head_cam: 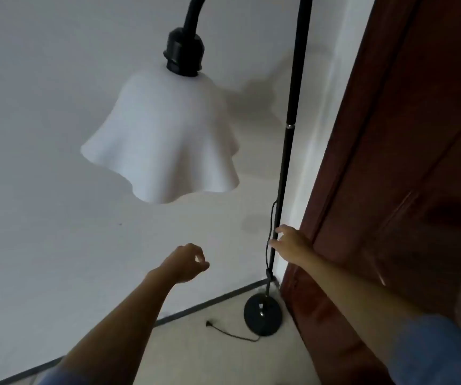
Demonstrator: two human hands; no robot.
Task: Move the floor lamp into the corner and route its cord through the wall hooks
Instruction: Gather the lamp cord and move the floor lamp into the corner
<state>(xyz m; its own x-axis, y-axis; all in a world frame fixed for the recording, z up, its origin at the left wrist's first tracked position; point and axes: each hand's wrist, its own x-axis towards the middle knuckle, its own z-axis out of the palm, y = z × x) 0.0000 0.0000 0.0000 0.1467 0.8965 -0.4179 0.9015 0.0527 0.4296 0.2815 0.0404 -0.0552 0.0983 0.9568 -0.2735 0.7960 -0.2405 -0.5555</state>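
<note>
The black floor lamp pole (287,151) stands in the corner between the white wall and a brown door. Its white wavy shade (162,140) hangs to the left from a curved black neck. The round black base (262,315) rests on the floor. A thin black cord (272,218) runs down along the pole, then trails over the floor to a plug (209,324). My right hand (290,244) reaches the lower pole, fingers apart, fingertips touching the pole and cord. My left hand (187,262) hovers left of the pole, fingers curled, thumb against forefinger, with nothing in it.
The brown wooden door (404,162) fills the right side, close to the pole and base. A dark baseboard strip (209,302) runs along the foot of the white wall (43,134). Pale floor (223,362) lies below. A tiny dark mark (120,224) shows on the wall.
</note>
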